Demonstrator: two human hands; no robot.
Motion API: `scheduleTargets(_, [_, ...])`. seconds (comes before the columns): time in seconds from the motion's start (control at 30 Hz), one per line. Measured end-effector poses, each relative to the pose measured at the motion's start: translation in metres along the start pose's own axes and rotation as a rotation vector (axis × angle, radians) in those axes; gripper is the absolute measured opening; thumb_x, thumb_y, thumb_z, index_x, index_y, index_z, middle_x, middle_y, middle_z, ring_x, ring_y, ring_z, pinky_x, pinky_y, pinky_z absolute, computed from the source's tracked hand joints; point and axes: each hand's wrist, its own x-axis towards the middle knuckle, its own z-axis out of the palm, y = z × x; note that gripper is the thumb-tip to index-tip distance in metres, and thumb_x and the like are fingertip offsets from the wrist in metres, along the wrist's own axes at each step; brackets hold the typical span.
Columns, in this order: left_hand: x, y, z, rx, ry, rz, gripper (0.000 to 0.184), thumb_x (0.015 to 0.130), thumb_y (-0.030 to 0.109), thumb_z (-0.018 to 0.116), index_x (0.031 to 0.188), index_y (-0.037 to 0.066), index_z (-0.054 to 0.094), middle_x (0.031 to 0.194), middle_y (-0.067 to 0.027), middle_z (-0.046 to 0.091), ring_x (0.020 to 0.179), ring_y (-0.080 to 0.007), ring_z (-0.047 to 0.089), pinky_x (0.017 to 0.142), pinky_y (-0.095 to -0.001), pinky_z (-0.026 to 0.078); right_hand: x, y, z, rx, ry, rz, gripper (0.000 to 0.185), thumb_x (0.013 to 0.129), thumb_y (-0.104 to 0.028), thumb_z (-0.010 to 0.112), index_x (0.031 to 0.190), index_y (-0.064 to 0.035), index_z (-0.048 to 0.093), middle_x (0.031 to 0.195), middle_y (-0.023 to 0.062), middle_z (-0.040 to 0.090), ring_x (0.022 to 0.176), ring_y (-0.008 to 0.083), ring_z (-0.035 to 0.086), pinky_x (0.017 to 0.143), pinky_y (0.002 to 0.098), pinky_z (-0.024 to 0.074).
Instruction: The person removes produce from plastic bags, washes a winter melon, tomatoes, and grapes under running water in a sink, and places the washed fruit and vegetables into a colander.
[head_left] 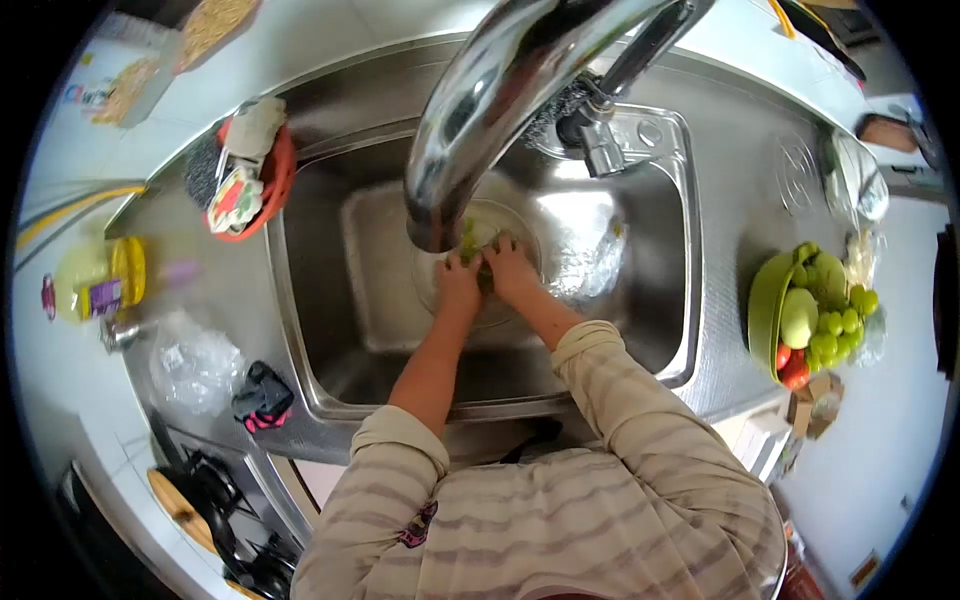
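Both my hands are down in the steel sink, close together over a clear round bowl. My left hand has its fingers bent round some green produce. From the other side, my right hand closes on the same green produce, its fingertips almost meeting those of the left. Its kind I cannot make out, since the fingers cover most of it. A crumpled clear plastic bag lies in the sink to the right of my hands.
A large chrome faucet arches over the sink close above my hands. On the right counter stands a green basket of grapes and other produce. The left counter holds a red bowl with cloths, a plastic bag and a dark cloth.
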Motion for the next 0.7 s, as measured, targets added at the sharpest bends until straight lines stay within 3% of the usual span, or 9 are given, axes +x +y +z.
scheduleTargets(0.07, [0.016, -0.008, 0.018, -0.349, 0.113, -0.087, 0.042, 0.085, 0.017, 0.055, 0.126, 0.013, 0.051, 0.13, -0.0222, 0.039, 0.114, -0.0345, 0.044, 0.093, -0.0462, 0.04, 0.0, -0.003, -0.004, 0.186, -0.042, 0.032, 0.034, 0.075, -0.009, 0.057, 0.109, -0.0066, 0.058, 0.125, 0.0229, 0.045, 0.107, 0.0381, 0.05, 0.083, 0.0448, 0.0466])
scheduleTargets(0.1, [0.009, -0.004, 0.004, -0.524, 0.232, 0.173, 0.033, 0.086, 0.013, 0.051, 0.118, 0.013, 0.057, 0.12, -0.0241, 0.046, 0.108, -0.0344, 0.049, 0.092, -0.0431, 0.041, 0.012, 0.019, 0.023, 0.21, -0.005, -0.069, 0.027, 0.075, -0.01, 0.056, 0.102, -0.0075, 0.063, 0.11, 0.0221, 0.055, 0.099, 0.0366, 0.056, 0.082, 0.0445, 0.0461])
scheduleTargets(0.17, [0.009, -0.01, -0.007, -0.405, 0.128, 0.156, 0.04, 0.082, 0.012, 0.057, 0.122, 0.013, 0.054, 0.125, -0.0228, 0.042, 0.108, -0.036, 0.048, 0.09, -0.0417, 0.042, -0.006, 0.011, 0.008, 0.181, 0.216, -0.025, 0.026, 0.074, -0.013, 0.057, 0.098, -0.008, 0.064, 0.099, 0.022, 0.06, 0.089, 0.0359, 0.06, 0.081, 0.0431, 0.0468])
scheduleTargets(0.3, [0.001, -0.023, -0.019, -0.32, 0.065, 0.096, 0.048, 0.078, 0.006, 0.061, 0.124, 0.009, 0.051, 0.124, -0.0219, 0.043, 0.108, -0.0374, 0.049, 0.09, -0.0419, 0.044, -0.005, 0.003, -0.011, 0.221, 0.211, 0.041, 0.027, 0.071, -0.015, 0.06, 0.097, -0.008, 0.063, 0.095, 0.0196, 0.061, 0.087, 0.0351, 0.06, 0.077, 0.0421, 0.0485])
scheduleTargets(0.37, [-0.006, -0.027, -0.032, -0.347, -0.027, 0.06, 0.048, 0.077, 0.004, 0.061, 0.124, 0.008, 0.051, 0.123, -0.0218, 0.044, 0.108, -0.0372, 0.05, 0.089, -0.0422, 0.044, -0.007, -0.001, -0.01, 0.168, -0.003, 0.032, 0.03, 0.072, -0.016, 0.061, 0.101, -0.0073, 0.061, 0.093, 0.0167, 0.062, 0.087, 0.0346, 0.061, 0.073, 0.0423, 0.0496])
scheduleTargets(0.47, [-0.007, -0.036, -0.026, -0.474, 0.088, -0.047, 0.045, 0.078, 0.002, 0.058, 0.123, 0.005, 0.051, 0.115, -0.0212, 0.051, 0.105, -0.0356, 0.053, 0.09, -0.0416, 0.044, -0.033, -0.012, -0.042, 0.405, 0.139, 0.122, 0.034, 0.073, -0.017, 0.062, 0.105, -0.0067, 0.057, 0.091, 0.0148, 0.063, 0.087, 0.0329, 0.061, 0.069, 0.042, 0.0501])
scheduleTargets(0.57, [-0.013, -0.03, -0.039, -0.257, 0.11, -0.046, 0.039, 0.08, 0.003, 0.055, 0.119, 0.006, 0.054, 0.104, -0.0187, 0.057, 0.089, -0.0307, 0.058, 0.077, -0.0396, 0.049, -0.05, 0.001, -0.052, 0.358, 0.088, 0.069, 0.039, 0.071, -0.015, 0.064, 0.109, -0.008, 0.055, 0.093, 0.0148, 0.063, 0.087, 0.0312, 0.062, 0.071, 0.0417, 0.0499])
scheduleTargets(0.63, [-0.031, -0.003, -0.064, -0.574, -0.02, -0.229, 0.034, 0.081, 0.004, 0.054, 0.115, 0.006, 0.055, 0.093, -0.0119, 0.06, 0.072, -0.0219, 0.058, 0.059, -0.0339, 0.048, -0.067, 0.013, -0.069, 0.453, 0.159, 0.037, 0.038, 0.071, -0.014, 0.064, 0.108, -0.0082, 0.054, 0.092, 0.0149, 0.063, 0.085, 0.0318, 0.062, 0.071, 0.0417, 0.0495])
scheduleTargets(0.7, [-0.064, 0.043, -0.102, -0.872, -0.068, -0.233, 0.033, 0.08, 0.005, 0.055, 0.114, 0.007, 0.055, 0.091, -0.0094, 0.059, 0.068, -0.0179, 0.056, 0.052, -0.0305, 0.045, -0.094, 0.024, -0.089, 0.552, 0.218, 0.003, 0.038, 0.071, -0.013, 0.064, 0.107, -0.0083, 0.054, 0.091, 0.0151, 0.063, 0.084, 0.0323, 0.062, 0.071, 0.0417, 0.0492])
